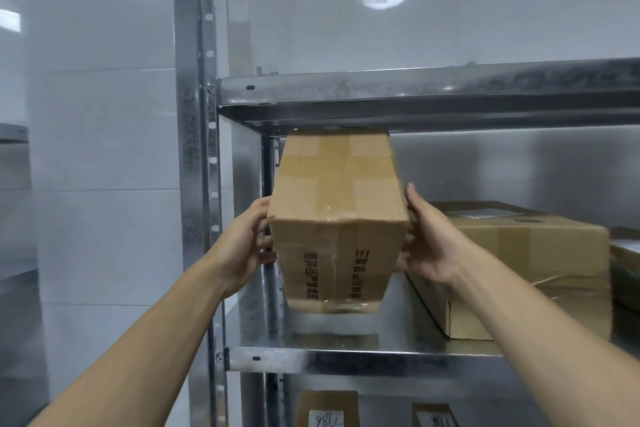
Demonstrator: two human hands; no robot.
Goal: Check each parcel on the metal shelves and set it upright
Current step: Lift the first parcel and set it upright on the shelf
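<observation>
A taped brown cardboard parcel point(337, 218) with black printed characters on its near face is held in the air above the metal shelf point(346, 354), tilted with its near end low. My left hand point(242, 246) grips its left side, fingers curled around the edge. My right hand point(429, 243) grips its right side, thumb up along the box. The parcel's far end reaches just under the upper shelf point(415, 87).
A larger flat cardboard box point(526, 270) lies on the same shelf to the right, with another package point(627, 263) at the right edge. Two labelled parcels point(327, 409) point(434, 416) stand on the shelf below. The steel upright point(194, 149) stands left, by white tiled wall.
</observation>
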